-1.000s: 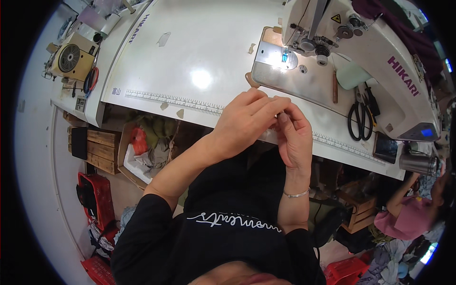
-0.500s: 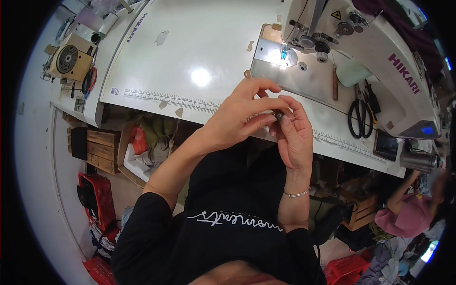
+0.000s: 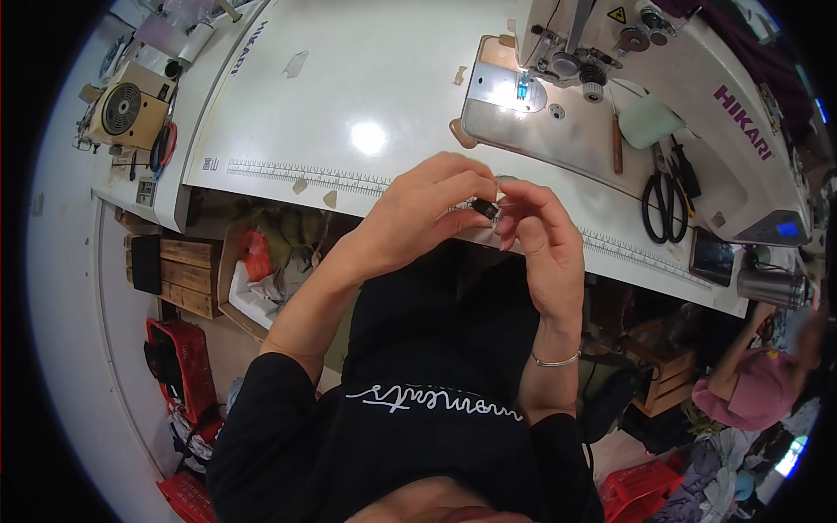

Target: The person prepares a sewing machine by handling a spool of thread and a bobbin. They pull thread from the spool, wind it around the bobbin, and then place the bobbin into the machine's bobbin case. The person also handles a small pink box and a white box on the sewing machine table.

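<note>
Above the front edge of the white sewing table point(image 3: 305, 105), both my hands are close together. My left hand point(image 3: 427, 205) pinches a small dark metal part with a shiny end point(image 3: 485, 208), which looks like a bobbin case, between thumb and fingers. Just to its right is my right hand point(image 3: 549, 248), its fingers bent toward the part and its thumb standing apart from them. Whether a thread runs between the fingers is too fine to tell. Beyond my hands, the sewing machine point(image 3: 697, 113) has its lit needle area over a metal plate point(image 3: 501, 126).
Black scissors point(image 3: 664, 205), a wooden-handled tool point(image 3: 617, 148) and a pale green thread cone point(image 3: 649, 122) lie under the machine arm. A steel cup point(image 3: 772, 288) stands at the right corner. Far left is a beige fan-fronted device point(image 3: 126, 109). Another person point(image 3: 750, 388) sits at right.
My right hand has drawn slightly right and down, its thumb coming off the dark part. The left hand has shifted a little left, keeping the part, which now shows more of its side.
</note>
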Motion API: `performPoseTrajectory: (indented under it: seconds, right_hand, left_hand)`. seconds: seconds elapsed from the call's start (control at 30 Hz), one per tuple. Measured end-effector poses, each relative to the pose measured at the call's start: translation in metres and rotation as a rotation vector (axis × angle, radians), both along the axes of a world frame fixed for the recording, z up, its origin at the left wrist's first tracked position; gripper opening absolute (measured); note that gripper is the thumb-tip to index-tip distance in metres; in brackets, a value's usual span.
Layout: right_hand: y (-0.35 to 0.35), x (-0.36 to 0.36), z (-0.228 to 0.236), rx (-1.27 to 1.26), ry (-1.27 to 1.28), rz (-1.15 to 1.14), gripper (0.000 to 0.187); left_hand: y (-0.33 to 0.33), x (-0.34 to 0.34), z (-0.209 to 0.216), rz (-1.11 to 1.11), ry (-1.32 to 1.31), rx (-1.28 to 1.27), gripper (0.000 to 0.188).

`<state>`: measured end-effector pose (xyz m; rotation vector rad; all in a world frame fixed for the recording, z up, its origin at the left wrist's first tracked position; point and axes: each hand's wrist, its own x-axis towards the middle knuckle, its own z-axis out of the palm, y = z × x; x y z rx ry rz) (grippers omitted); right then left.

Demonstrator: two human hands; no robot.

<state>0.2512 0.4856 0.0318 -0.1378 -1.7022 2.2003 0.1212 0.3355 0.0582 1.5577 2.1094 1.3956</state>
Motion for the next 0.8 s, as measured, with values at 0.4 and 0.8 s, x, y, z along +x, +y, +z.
performPoseTrajectory:
  seconds: [0.4,0.8]
  right_hand:
    - [-0.021,-0.007,0.004,0.900,0.022,-0.522,0.007]
    - [-0.026,0.001,0.002,1.013,0.094,-0.449,0.011]
  left_hand:
    - [-0.007,0.005,-0.007,0.052,-0.163,0.033,0.028]
    - [-0.014,0.003,-0.020,0.044,-1.040,0.316,0.022]
